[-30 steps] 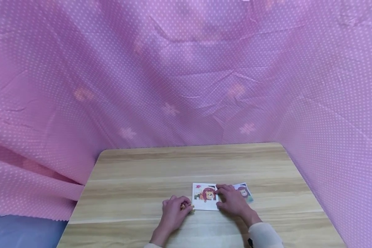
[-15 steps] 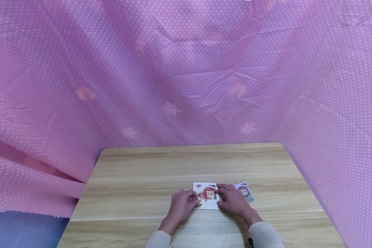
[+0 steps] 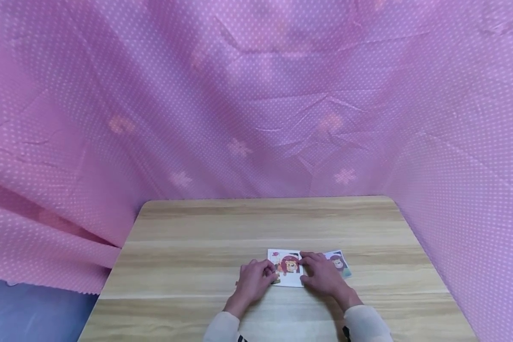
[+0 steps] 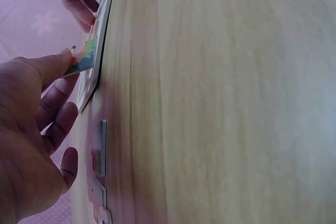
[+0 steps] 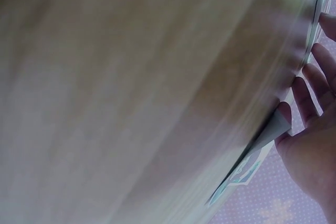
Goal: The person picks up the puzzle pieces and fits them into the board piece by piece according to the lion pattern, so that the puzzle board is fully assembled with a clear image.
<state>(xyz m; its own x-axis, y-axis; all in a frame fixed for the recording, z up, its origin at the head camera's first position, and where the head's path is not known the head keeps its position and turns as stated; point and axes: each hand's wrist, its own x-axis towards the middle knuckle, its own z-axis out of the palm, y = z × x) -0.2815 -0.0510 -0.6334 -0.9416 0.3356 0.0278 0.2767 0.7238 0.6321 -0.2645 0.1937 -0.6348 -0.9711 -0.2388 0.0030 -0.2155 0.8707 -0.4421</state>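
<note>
On the table lies a white puzzle board [image 3: 291, 281] with a partly assembled lion picture. My left hand [image 3: 253, 282] pinches a green and orange puzzle piece [image 4: 87, 59] between thumb and fingers, holding it tilted over the board's lower left part. The other fingers of that hand curl loosely. My right hand [image 3: 325, 277] rests at the board's right edge, thumb and fingers spread and touching it. Partly beneath the right hand is a lion picture card [image 3: 338, 263]; in the right wrist view, one raised corner shows its grey underside [image 5: 273, 130].
Several loose puzzle pieces [image 4: 100, 153] lie on the wooden table [image 3: 188, 247], left of the board and beneath the left hand. Pink dotted cloth [image 3: 256, 104] hangs around the table's back and sides.
My left hand has moved right from beside the board to over its lower left part, carrying the puzzle piece. The right hand has stayed at the board's right edge.
</note>
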